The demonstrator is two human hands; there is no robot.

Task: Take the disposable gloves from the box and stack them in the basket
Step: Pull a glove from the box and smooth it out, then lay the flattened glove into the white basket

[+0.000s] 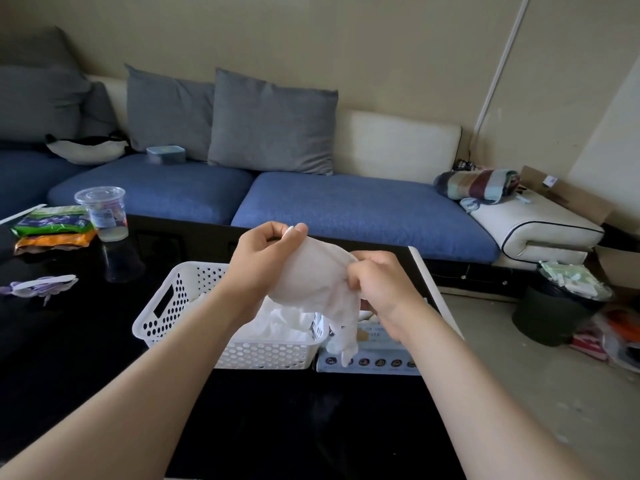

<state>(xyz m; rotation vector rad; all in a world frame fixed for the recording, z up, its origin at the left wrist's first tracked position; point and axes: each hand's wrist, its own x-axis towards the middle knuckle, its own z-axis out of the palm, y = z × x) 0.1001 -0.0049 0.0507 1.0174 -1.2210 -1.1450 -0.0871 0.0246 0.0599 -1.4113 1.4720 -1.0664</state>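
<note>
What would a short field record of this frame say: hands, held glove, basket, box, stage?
glove: translucent white, held up over basket and box
left hand: pinches the glove's top edge
right hand: grips the glove's right side
basket: white, perforated, on black table, other gloves inside
box: beside basket, on its right
stage: glove not yet in basket

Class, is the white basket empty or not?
Not empty: crumpled gloves lie inside the basket, beneath the held glove.

ahead of me a blue sofa (363,209) with grey pillows (273,123) backs onto a beige wall (346,39); below me a glossy black table (294,427), and a dark bin (554,317) on the pale floor (519,393).
</note>
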